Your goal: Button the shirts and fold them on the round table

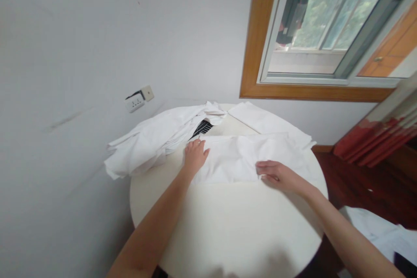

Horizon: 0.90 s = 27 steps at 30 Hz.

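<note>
A folded white cloth [233,156] lies crosswise on the round cream table [224,221]; its exact kind cannot be told. My left hand [195,154] rests on the cloth's left end, fingers extended and a little apart. Toward the right part of the near edge, my right hand [275,176] has its thumb and fingers closed on the cloth, with slight wrinkles running from there. Behind it at the right lies another flat white cloth [260,117]. On the far left, a loose heap of white cloths [156,139] hangs past the table's rim, with a black striped piece [202,127] showing beside it.
A grey-white wall with a power socket [134,102] stands behind and to the left. A wood-framed window [257,78] is at the back right, beside a red and beige curtain [368,134]. More white cloth [378,230] lies low at the right, over the dark wooden floor [352,182].
</note>
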{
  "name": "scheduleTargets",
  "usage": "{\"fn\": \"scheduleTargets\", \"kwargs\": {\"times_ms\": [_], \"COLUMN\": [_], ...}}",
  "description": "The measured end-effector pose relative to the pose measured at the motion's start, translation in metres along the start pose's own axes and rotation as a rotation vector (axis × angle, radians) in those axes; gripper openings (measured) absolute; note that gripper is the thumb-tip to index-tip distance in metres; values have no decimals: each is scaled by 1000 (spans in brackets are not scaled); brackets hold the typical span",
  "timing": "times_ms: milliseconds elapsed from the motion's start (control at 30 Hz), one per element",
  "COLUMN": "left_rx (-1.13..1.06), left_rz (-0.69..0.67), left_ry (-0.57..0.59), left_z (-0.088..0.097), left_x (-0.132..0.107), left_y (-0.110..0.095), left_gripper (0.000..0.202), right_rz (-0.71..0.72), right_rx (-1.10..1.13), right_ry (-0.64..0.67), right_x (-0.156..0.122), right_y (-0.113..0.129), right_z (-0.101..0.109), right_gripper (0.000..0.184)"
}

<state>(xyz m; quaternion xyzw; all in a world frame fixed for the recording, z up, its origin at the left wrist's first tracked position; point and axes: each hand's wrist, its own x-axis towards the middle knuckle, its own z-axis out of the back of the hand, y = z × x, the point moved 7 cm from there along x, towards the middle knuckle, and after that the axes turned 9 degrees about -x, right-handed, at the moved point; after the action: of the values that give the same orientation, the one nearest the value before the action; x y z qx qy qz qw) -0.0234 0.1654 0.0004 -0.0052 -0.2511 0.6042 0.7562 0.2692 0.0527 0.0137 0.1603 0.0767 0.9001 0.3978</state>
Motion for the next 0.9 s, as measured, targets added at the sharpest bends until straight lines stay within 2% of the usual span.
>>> {"fn": "scheduleTargets", "kwargs": {"times_ms": [167,300,367,433,500,567,600,667,733,800,833,900], "left_rx": [149,191,137,-46,-330,-637,-779,-996,-1090,-1089,-1077,-1059], "left_rz": [-15,-48,-93,-182,-234,-186,-136,-72,-102,-182,-221,-278], "left_ry": [29,47,75,148,268,458,566,772,930,1086,1162,1288], "left_z": [9,18,27,38,51,59,61,64,68,70,71,71], "left_x": [-2,0,2,4,2,-4,-9,-22,-34,-45,-51,-60], "left_y": [-7,-10,-11,-15,-19,-19,-19,-23,-31,-42,-48,-58], "left_gripper": [36,22,21,24,33,43,46,49,47,43,42,42], "right_rz": [-88,-57,-28,-10,3,17,7,-69,-177,-246,-260,-256], "right_rx": [94,146,171,176,181,192,183,103,-42,-177,-225,-278], "right_ry": [-56,8,64,98,122,123,80,-111,-347,-480,-492,-439], "right_x": [2,15,21,24,26,27,28,30,28,25,24,23], "right_y": [-6,-7,-2,5,12,15,13,1,-13,-20,-21,-18], "right_z": [-4,-10,-16,-19,-19,-17,-12,4,25,42,48,55], "right_gripper": [26,34,38,42,44,43,41,40,45,56,63,75]}}
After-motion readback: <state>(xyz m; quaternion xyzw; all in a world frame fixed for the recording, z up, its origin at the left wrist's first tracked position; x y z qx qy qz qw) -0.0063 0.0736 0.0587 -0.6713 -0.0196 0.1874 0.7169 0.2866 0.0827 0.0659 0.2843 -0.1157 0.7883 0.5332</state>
